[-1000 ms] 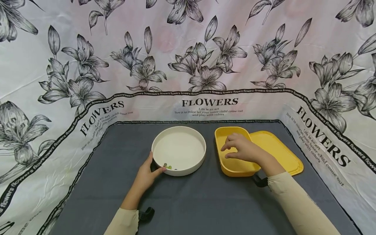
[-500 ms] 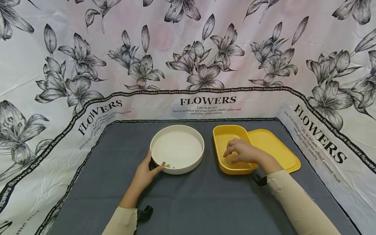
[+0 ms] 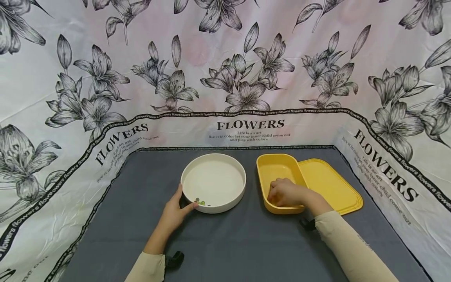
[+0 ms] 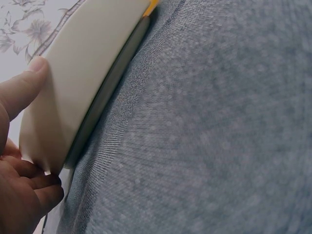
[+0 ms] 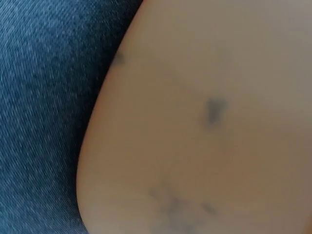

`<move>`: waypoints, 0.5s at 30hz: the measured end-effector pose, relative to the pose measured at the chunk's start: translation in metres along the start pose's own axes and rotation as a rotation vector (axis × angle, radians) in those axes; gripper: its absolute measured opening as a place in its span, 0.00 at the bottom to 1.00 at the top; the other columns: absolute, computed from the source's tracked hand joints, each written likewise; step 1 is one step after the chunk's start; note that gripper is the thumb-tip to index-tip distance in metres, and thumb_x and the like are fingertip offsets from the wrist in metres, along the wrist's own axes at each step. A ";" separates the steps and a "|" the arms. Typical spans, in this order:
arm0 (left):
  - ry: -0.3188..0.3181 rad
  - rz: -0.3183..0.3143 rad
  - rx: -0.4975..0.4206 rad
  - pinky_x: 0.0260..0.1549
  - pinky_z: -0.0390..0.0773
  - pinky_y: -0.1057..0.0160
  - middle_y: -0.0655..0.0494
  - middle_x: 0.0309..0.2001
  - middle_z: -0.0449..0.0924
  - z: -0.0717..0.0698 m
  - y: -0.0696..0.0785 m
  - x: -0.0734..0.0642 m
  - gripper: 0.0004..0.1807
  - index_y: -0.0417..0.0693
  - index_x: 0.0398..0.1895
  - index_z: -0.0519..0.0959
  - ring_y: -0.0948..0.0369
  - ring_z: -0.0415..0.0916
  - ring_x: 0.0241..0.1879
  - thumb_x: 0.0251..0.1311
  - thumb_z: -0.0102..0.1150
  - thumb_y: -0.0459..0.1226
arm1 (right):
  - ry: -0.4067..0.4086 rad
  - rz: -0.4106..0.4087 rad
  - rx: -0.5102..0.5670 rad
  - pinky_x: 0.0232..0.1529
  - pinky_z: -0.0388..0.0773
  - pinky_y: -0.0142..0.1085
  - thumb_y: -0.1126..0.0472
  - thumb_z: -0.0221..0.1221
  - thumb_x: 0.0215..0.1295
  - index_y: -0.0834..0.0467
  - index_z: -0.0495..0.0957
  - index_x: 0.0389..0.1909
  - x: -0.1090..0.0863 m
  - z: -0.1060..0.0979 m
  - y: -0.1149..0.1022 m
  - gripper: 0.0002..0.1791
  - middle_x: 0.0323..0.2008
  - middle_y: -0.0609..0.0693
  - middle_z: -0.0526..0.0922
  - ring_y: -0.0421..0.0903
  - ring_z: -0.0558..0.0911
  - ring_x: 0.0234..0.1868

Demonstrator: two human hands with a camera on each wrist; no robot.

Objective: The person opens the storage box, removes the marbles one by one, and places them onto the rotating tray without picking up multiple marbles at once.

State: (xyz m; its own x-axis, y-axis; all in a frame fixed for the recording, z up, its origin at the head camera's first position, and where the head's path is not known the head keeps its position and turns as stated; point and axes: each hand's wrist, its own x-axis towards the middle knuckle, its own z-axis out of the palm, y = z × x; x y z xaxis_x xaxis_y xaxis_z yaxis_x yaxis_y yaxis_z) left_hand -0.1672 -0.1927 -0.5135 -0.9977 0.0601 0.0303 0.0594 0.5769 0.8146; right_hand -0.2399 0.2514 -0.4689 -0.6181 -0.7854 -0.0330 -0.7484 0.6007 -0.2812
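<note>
In the head view a round white dish [image 3: 214, 180] with a raised rim lies left of the middle. Several small green and dark round pieces [image 3: 200, 202] sit inside it by the near-left rim; they are too small to identify. My left hand [image 3: 172, 213] holds the dish at that side, and in the left wrist view the thumb [image 4: 30, 84] lies on its wall with the fingers [image 4: 36, 183] bent against its lower edge. My right hand [image 3: 287, 192] reaches down into a yellow rectangular container [image 3: 280, 162], fingers bent; its fingertips and anything between them are hidden.
A yellow lid [image 3: 329, 184] lies flat against the container's right side. Grey cloth [image 3: 225, 246] covers the table. Behind and at the sides hangs a white curtain [image 3: 246, 133] printed with flowers. A blurred pale surface [image 5: 195, 146] fills most of the right wrist view.
My right hand has lowered further into the yellow container and its fingers have drawn together. The left hand stays at the dish. The head view has shifted slightly.
</note>
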 end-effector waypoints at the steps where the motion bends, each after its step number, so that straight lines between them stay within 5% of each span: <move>1: -0.004 -0.002 0.004 0.74 0.55 0.38 0.42 0.82 0.43 0.001 -0.001 -0.001 0.62 0.42 0.84 0.41 0.44 0.45 0.80 0.59 0.71 0.56 | -0.004 -0.009 -0.004 0.41 0.64 0.38 0.60 0.73 0.56 0.40 0.89 0.34 0.000 0.002 -0.001 0.10 0.33 0.37 0.78 0.38 0.70 0.37; 9: 0.001 -0.009 -0.021 0.74 0.54 0.37 0.40 0.82 0.42 0.001 -0.001 -0.002 0.62 0.41 0.83 0.41 0.43 0.43 0.81 0.59 0.71 0.55 | -0.009 -0.035 -0.002 0.41 0.60 0.38 0.63 0.70 0.60 0.37 0.83 0.26 0.001 0.005 -0.006 0.15 0.29 0.37 0.72 0.38 0.66 0.35; 15: -0.017 -0.025 -0.016 0.75 0.53 0.38 0.41 0.83 0.40 -0.002 0.003 0.003 0.63 0.42 0.84 0.40 0.43 0.41 0.81 0.60 0.71 0.56 | 0.024 -0.007 0.031 0.44 0.62 0.40 0.61 0.74 0.57 0.40 0.87 0.30 0.001 -0.003 -0.004 0.10 0.31 0.36 0.75 0.37 0.68 0.37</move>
State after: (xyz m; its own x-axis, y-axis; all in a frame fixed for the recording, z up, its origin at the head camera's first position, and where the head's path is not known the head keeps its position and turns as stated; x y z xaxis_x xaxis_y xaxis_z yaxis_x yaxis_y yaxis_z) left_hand -0.1696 -0.1922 -0.5097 -0.9982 0.0596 -0.0004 0.0334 0.5651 0.8244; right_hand -0.2386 0.2485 -0.4649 -0.6185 -0.7857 -0.0076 -0.7452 0.5896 -0.3115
